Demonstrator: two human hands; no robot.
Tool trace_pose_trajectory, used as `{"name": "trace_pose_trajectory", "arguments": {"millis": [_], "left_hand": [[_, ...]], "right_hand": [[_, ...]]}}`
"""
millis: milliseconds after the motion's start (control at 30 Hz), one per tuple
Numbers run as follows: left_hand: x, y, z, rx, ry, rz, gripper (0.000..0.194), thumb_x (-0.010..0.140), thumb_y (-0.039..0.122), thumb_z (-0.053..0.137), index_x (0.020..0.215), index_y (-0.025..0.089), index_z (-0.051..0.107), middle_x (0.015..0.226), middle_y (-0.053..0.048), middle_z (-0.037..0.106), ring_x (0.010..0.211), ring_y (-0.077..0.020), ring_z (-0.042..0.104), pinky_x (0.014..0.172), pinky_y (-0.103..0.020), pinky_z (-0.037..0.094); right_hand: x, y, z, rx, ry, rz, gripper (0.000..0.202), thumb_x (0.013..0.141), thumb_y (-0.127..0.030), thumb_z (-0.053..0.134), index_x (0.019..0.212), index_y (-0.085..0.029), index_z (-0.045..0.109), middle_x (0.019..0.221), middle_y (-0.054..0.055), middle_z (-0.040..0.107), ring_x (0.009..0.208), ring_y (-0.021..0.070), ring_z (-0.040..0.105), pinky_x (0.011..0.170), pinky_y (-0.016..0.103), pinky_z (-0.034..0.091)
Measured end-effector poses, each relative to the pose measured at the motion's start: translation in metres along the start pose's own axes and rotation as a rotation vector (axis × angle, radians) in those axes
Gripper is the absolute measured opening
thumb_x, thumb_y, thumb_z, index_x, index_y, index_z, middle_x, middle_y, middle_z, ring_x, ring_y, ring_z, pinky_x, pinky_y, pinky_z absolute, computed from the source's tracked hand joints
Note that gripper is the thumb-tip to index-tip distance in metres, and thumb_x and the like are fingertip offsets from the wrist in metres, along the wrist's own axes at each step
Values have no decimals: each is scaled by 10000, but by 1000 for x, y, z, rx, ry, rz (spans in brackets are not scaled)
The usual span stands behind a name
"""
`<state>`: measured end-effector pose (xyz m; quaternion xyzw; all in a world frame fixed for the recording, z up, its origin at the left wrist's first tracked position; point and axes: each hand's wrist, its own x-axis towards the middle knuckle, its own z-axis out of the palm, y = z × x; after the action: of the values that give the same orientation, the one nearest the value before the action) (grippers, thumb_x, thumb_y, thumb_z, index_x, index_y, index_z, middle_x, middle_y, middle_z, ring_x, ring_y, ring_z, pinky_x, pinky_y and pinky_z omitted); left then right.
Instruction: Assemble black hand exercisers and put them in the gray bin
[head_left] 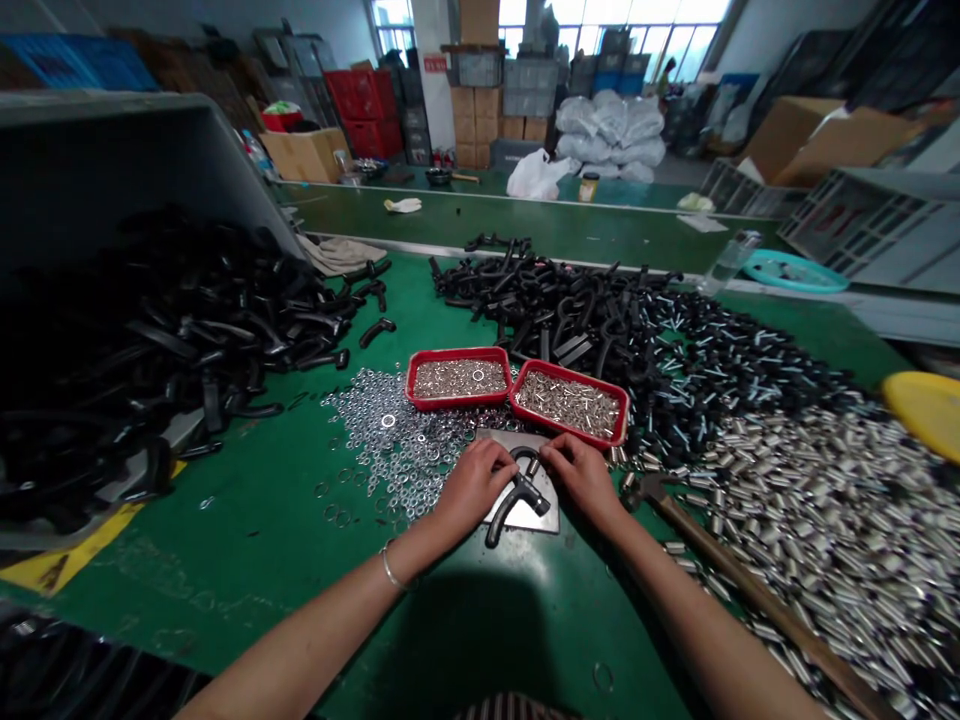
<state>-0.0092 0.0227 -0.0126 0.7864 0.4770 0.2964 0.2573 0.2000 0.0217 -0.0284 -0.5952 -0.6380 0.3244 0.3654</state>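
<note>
- The handle (516,497) is a black curved plastic piece with a hooked upper end and a straight leg running toward lower left; it looks matte and smooth, and a short stub sticks out near its middle.
- It lies on a grey metal plate (538,517) just below the centre of the frame, on the green desk (262,540).
- The left hand (474,482) has its grip clenched on the handle's upper left bend, fingertips curled over it; a thin bracelet (390,568) sits on that wrist.
- The right hand (579,478) pinches at the handle's hooked end from the right; whether it holds a small part there I cannot tell.
- Two red trays (457,402) stand just above the plate, side by side, one with small washers, the other with metal pins.
- Loose washers (390,440) spread left of the plate, touching the left tray.
- A hammer (675,515) lies right of the right hand, its wooden shaft running to the lower right corner.
- Metal sleeves (825,500) cover the right of the frame; black handles are heaped (187,320) at left and at upper centre.
- A red sign (435,63) hangs on a pillar at top centre; its writing is too small to read.
</note>
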Motion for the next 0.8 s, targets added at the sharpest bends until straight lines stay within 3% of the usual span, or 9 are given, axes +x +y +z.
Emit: {"name": "trace_pose_trajectory", "arguments": {"millis": [167,233,367,467,667,800], "left_hand": [[-2,4,4,199,-63,156,110,969,219,517,895,184,591,938,-60,617,946,-229,552,899,-389,445],[-2,4,5,191,-70,162,115,970,213,511,887,183,586,936,-61,611,944,-227,553,901,-389,447],[-3,1,5,11,15,33,83,935,207,573,854,193,575,899,-35,601,907,-199,559,854,-342,467],[-4,-1,4,-31,39,22,64,923,204,588,860,196,582,902,-31,606,917,-200,562,873,-350,464],[-4,1,9,21,58,29,82,924,202,583,843,198,579,905,-38,612,931,-213,568,898,-370,464],[-6,4,9,65,67,46,76,938,206,570,863,194,574,903,-40,614,932,-215,561,890,-368,464]], "right_hand": [[-5,-17,-1,-579,-82,-294,236,1010,-278,428,915,-180,620,901,90,663,843,220,606,719,297,415],[-2,-24,-1,-728,-110,-339,219,1009,-246,428,915,-179,614,906,100,660,835,222,598,695,292,391],[7,-26,-3,-638,-152,-242,167,997,-276,480,883,-205,580,883,59,670,779,190,603,652,265,371],[5,-21,-1,-517,-108,-186,186,1003,-293,470,863,-208,558,864,47,670,781,187,612,674,263,394],[-3,-15,9,-710,-64,-282,243,1020,-303,416,909,-189,600,928,106,668,858,231,612,704,299,424],[-14,-13,-14,-541,-132,-259,219,1015,-328,435,1093,-210,602,1055,83,678,943,216,636,784,307,473]]}}
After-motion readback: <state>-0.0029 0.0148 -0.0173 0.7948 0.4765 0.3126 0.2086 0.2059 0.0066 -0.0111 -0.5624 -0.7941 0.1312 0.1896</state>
